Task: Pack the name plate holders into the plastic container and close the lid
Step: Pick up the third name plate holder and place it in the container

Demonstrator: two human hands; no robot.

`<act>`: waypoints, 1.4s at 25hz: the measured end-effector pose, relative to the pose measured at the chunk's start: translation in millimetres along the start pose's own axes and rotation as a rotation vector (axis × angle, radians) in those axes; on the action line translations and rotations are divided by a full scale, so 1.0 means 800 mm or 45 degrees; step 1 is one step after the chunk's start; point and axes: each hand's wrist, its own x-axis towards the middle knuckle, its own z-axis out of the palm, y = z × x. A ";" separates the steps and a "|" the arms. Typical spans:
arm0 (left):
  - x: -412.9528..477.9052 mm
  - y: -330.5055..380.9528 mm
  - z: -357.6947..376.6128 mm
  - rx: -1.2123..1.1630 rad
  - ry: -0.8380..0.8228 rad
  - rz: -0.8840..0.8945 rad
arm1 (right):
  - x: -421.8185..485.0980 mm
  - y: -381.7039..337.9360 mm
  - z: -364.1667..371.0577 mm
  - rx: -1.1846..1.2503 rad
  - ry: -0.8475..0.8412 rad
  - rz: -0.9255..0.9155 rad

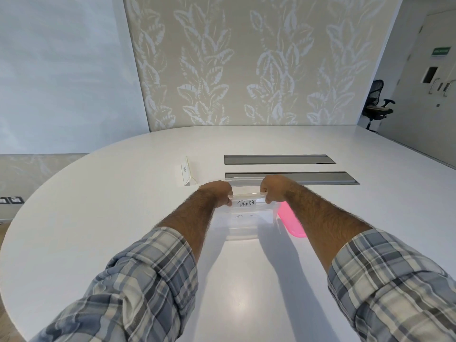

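Head view: over a round white table, a person in rolled plaid sleeves pinches a clear name plate holder by its two ends, the left hand and right hand each closed in a tight grip on it. Its card reads "PANDA". The holder sits over the open clear plastic container, near the table's middle, where another card shows inside. A pink lid lies just right of the container. A second name plate holder stands on the table, farther off to the left.
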 end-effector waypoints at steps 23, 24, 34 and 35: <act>0.037 0.003 0.018 0.262 -0.196 0.093 | 0.040 0.005 0.030 -0.233 -0.209 -0.192; 0.039 0.003 0.019 0.265 -0.203 0.097 | 0.042 0.006 0.031 -0.231 -0.210 -0.196; 0.053 0.004 0.024 0.208 -0.304 0.075 | 0.042 0.002 0.037 -0.298 -0.211 -0.184; 0.053 0.004 0.023 0.201 -0.305 0.069 | 0.041 0.001 0.036 -0.304 -0.216 -0.182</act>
